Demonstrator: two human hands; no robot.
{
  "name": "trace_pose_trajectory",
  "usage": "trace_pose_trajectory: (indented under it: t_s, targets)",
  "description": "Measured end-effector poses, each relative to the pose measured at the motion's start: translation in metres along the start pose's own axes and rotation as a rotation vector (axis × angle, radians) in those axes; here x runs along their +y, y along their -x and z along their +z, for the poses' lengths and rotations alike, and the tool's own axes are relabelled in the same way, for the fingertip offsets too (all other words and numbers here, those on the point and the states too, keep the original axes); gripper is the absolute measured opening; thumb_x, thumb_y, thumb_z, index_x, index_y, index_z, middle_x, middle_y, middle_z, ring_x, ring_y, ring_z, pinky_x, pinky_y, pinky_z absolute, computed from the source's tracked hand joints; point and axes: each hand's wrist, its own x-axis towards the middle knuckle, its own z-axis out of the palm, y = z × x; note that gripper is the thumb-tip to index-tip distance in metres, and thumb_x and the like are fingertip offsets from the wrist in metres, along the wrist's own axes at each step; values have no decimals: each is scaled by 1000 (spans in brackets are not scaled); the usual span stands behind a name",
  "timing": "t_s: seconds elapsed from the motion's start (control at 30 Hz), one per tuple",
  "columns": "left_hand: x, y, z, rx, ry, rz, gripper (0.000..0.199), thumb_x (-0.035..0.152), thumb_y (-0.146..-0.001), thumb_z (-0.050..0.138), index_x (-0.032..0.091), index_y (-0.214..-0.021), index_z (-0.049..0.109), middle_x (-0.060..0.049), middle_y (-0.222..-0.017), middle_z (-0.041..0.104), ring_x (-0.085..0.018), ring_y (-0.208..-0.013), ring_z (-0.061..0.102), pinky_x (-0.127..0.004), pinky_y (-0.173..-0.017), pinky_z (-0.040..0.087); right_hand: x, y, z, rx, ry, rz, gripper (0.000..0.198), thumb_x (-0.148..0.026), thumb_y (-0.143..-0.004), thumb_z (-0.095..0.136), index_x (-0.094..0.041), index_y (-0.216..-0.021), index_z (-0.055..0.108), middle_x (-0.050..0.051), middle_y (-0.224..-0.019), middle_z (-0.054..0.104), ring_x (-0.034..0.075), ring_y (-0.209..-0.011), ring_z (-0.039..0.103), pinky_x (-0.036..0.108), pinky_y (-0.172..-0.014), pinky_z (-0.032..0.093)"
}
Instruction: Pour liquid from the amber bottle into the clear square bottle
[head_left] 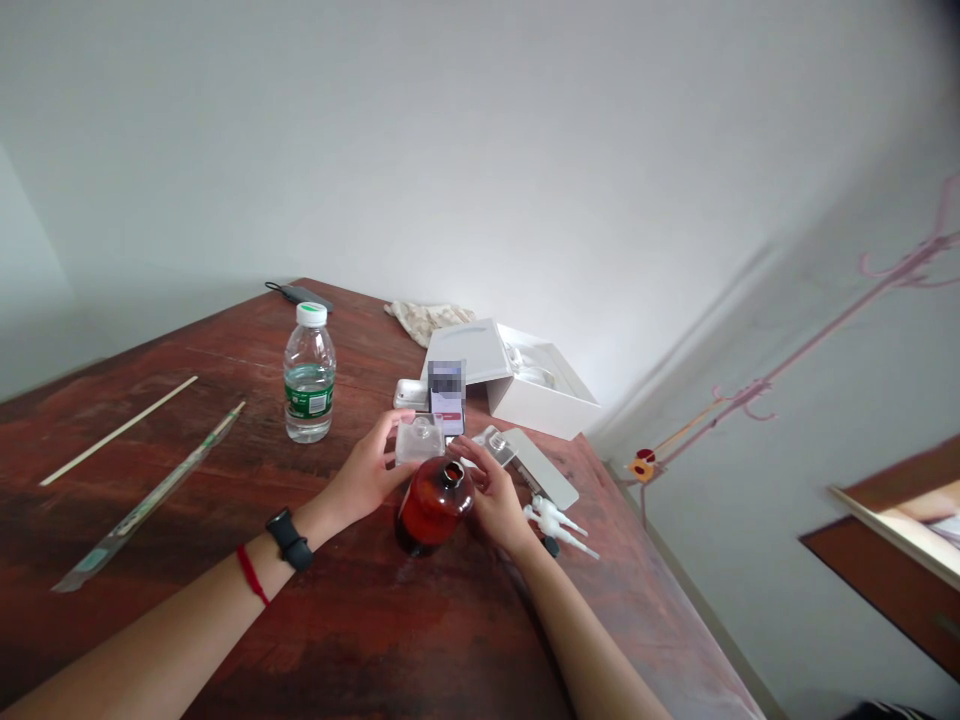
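Head view: left hand (369,468) with a clear container (418,441), right hand (496,498) beside an amber bottle (429,515).
The left hand's fingers and thumb hold the clear container by its side, just behind the amber bottle, which stands uncapped on the reddish-brown table (360,630); the right hand's fingers bend near the bottle's neck, though whether they grip anything I cannot tell. A phone (448,410) leans beyond the hands, white nozzles (553,520) lie to the right, and a water bottle (309,395) stands to the left.
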Motion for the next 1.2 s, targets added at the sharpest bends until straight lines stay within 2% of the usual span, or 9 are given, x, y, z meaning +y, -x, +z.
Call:
trace_pose_trajectory:
  t_s: [0.17, 0.33, 0.43, 0.63, 0.73, 0.97, 1.2]
  targets:
    - [-1, -1, 3, -8, 53, -17, 64, 43, -78, 85, 22, -131, 55, -17, -143, 63, -38, -131, 63, -53, -103, 58, 4, -5, 9, -29, -52, -19, 59, -31, -80, 84, -29, -137, 67, 11, -141, 71, 31, -121, 73, 48, -103, 61]
    - [-3, -1, 5, -9, 58, -28, 68, 43, -78, 85, 21, -135, 56, -17, -144, 64, -39, -132, 63, -53, -105, 57, 4, -5, 12, -37, -59, -20, 67, -24, -75, 85, -27, -139, 67, 11, -136, 74, 30, -114, 76, 46, -99, 63]
    - [-5, -1, 6, -23, 71, -33, 70, 44, -79, 84, 21, -138, 55, -18, -147, 62, -39, -136, 61, -54, -107, 55, 3, -6, 12, -41, -79, -12, 74, -24, -74, 85, -26, -144, 63, 11, -133, 75, 30, -110, 78, 46, -97, 64]
    - [-7, -2, 7, -7, 68, -49, 68, 42, -76, 85, 21, -136, 61, -18, -150, 62, -41, -140, 58, -56, -110, 53, 2, -9, 13, -62, -100, -5, 81, -25, -70, 89, -25, -145, 61, 13, -133, 75, 33, -117, 75, 50, -102, 62]
    - [-9, -3, 10, 1, 94, -59, 69, 40, -75, 86, 21, -137, 62, -18, -152, 61, -41, -141, 57, -56, -112, 52, 2, -10, 13, -50, -86, -27, 81, -25, -69, 90, -26, -145, 61, 14, -139, 72, 33, -117, 75, 53, -106, 59]
    - [-12, -3, 17, 17, 180, -62, 75, 35, -72, 89, 20, -139, 58, -20, -151, 61, -40, -142, 56, -53, -115, 50, 7, -9, 16, -29, -61, -77, 83, -30, -73, 92, -27, -148, 58, 13, -142, 70, 35, -135, 64, 57, -119, 46]
    - [-17, -4, 17, -20, 239, -59, 80, 37, -73, 91, 18, -143, 55, -21, -150, 61, -40, -137, 61, -54, -114, 50, 12, -8, 15, 2, -70, -26, 95, -32, -69, 95, -28, -153, 52, 15, -145, 67, 36, -139, 60, 61, -121, 42]
